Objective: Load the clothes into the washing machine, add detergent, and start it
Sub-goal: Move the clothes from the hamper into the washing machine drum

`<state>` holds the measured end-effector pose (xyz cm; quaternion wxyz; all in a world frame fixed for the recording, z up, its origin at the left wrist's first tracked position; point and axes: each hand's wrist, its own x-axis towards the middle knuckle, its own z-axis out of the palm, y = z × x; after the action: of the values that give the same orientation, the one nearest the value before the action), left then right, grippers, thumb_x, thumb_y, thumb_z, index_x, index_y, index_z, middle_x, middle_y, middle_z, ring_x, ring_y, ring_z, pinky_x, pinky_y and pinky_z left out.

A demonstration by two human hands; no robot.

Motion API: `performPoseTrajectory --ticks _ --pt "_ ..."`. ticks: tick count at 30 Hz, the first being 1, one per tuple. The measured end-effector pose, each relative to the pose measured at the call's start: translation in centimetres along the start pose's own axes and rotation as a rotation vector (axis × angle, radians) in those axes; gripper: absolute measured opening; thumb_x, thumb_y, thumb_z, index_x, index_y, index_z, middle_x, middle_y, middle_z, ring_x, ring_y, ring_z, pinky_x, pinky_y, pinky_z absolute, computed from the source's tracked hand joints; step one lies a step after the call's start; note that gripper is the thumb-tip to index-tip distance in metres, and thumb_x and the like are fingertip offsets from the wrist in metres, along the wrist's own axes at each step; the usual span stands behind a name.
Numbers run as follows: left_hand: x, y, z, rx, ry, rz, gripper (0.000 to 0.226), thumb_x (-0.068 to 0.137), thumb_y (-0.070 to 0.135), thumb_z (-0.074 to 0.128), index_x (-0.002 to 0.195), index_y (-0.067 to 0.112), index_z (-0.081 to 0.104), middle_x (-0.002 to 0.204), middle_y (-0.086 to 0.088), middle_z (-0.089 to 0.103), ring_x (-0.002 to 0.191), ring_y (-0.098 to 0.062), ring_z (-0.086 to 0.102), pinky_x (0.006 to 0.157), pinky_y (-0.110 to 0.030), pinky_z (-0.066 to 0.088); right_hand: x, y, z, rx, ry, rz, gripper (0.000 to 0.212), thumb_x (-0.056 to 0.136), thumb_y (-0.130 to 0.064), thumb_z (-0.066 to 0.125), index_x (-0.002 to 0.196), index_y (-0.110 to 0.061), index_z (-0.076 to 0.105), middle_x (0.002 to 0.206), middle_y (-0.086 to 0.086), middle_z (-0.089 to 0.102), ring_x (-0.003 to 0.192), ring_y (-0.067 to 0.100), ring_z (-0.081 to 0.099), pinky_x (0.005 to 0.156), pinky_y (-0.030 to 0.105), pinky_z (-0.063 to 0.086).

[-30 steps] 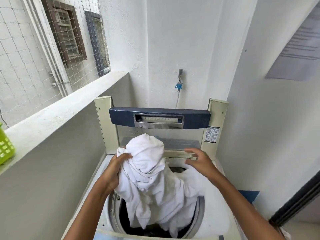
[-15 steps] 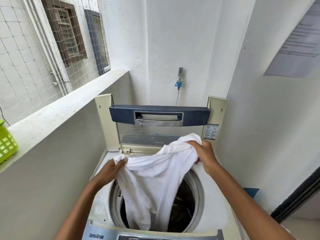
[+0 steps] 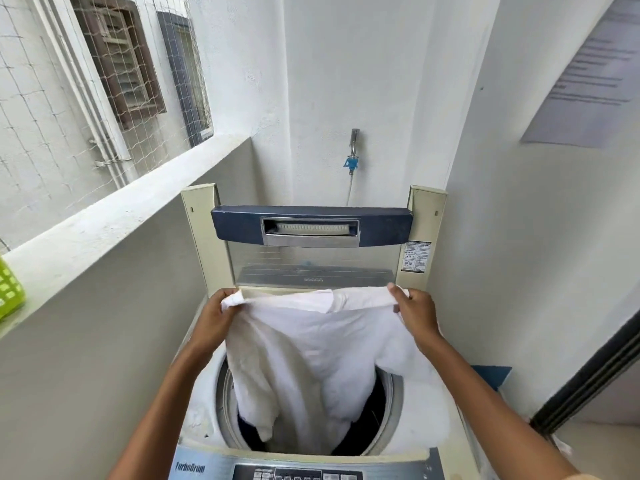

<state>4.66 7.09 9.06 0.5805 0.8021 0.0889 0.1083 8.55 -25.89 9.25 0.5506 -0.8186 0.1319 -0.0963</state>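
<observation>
My left hand and right hand each pinch a top corner of the white garment, fingers clamped on its stretched upper edge. It hangs spread above the washing machine, lower folds dipping inside the drum rim. The raised lid stands just behind. The parapet wall closes in left; a wall stands close on the right.

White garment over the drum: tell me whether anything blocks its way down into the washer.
Nothing visible does. The lid stands raised at the back, and the white garment, stretched between the left hand and right hand, already hangs into the open drum.
</observation>
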Motion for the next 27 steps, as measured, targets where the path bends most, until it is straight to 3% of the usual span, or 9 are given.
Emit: performPoseTrajectory --ticks 3,5,8,11,15,17,20,22,27 --pt "1.0 1.1 0.5 0.445 0.134 0.106 0.020 0.093 0.014 0.053 0.102 0.004 0.068 0.103 -0.021 0.065 0.099 -0.036 0.061 0.080 -0.041 0.046 0.4 -0.7 0.3 -0.274 0.154 0.011 0.056 0.097 -0.039 0.041 0.079 0.004 0.072 0.091 0.019 0.066 0.093 0.035 0.056 0.077 0.036 0.042" --pt "1.3 2.1 0.5 0.576 0.289 0.151 0.025 0.093 0.025 0.053 0.095 0.006 0.069 0.092 -0.022 0.062 0.091 -0.041 0.059 0.068 -0.040 0.042 0.5 -1.3 0.3 -0.148 0.219 0.006 0.053 0.098 -0.035 0.042 0.076 0.007 0.066 0.078 0.022 0.062 0.081 0.034 0.058 0.069 0.035 0.041" --pt "1.2 3.1 1.3 0.425 0.535 0.167 0.030 0.097 0.032 0.042 0.100 0.015 0.066 0.088 -0.019 0.067 0.087 -0.041 0.061 0.062 -0.035 0.038 0.2 -2.2 0.8 0.339 0.113 -0.005 0.044 0.097 -0.031 0.045 0.075 -0.001 0.067 0.053 0.006 0.058 0.046 0.014 0.055 0.049 0.023 0.042" --pt "0.8 2.3 2.9 0.212 0.587 0.236 0.037 0.098 0.028 0.033 0.129 0.026 0.054 0.119 -0.010 0.067 0.104 -0.032 0.063 0.080 -0.038 0.048 -0.3 -2.2 1.8 0.453 -0.060 -0.029 0.027 0.096 -0.030 0.048 0.082 -0.018 0.068 0.069 -0.006 0.067 0.056 0.001 0.063 0.053 0.013 0.050" --pt "0.7 -2.0 4.8 0.359 0.148 0.219 0.047 0.098 0.015 0.040 0.145 0.018 0.034 0.148 -0.007 0.042 0.133 -0.027 0.044 0.099 -0.039 0.041 -0.6 1.4 3.5 0.281 -0.290 0.221 0.024 0.096 -0.024 0.051 0.112 -0.010 0.061 0.099 0.009 0.061 0.089 0.020 0.057 0.066 0.026 0.048" --pt "0.3 -4.5 5.6 0.495 -0.163 0.085 0.056 0.097 0.012 0.045 0.148 0.014 0.023 0.156 -0.008 0.025 0.141 -0.024 0.032 0.105 -0.032 0.034 -1.3 3.9 4.0 0.153 -0.375 0.381 0.028 0.094 -0.013 0.052 0.119 -0.004 0.058 0.104 0.013 0.057 0.087 0.022 0.052 0.066 0.028 0.043" --pt "-0.2 -6.9 6.5 0.611 -0.524 -0.149 0.048 0.095 0.010 0.048 0.142 0.009 0.037 0.148 -0.009 0.040 0.127 -0.024 0.049 0.091 -0.021 0.039 -2.6 6.6 3.3 0.057 -0.448 0.509 0.028 0.091 -0.010 0.054 0.118 -0.005 0.060 0.097 0.013 0.057 0.075 0.021 0.053 0.060 0.027 0.044" --pt "-0.4 -7.4 6.8 0.626 -0.651 -0.214 0.038 0.095 0.010 0.047 0.133 0.008 0.051 0.139 -0.010 0.051 0.122 -0.022 0.054 0.086 -0.017 0.039 -2.8 7.4 2.3 0.070 -0.463 0.530 0.025 0.091 -0.011 0.053 0.115 -0.004 0.059 0.097 0.013 0.059 0.080 0.026 0.059 0.064 0.030 0.048" --pt "0.1 -6.2 9.1 0.597 -0.772 -0.247 0.032 0.094 0.008 0.047 0.124 0.003 0.058 0.129 -0.015 0.058 0.110 -0.024 0.057 0.092 -0.033 0.047 -1.8 8.1 -1.2 0.229 -0.402 0.496 0.018 0.093 -0.009 0.052 0.105 -0.001 0.062 0.096 0.016 0.066 0.081 0.028 0.064 0.078 0.037 0.052"
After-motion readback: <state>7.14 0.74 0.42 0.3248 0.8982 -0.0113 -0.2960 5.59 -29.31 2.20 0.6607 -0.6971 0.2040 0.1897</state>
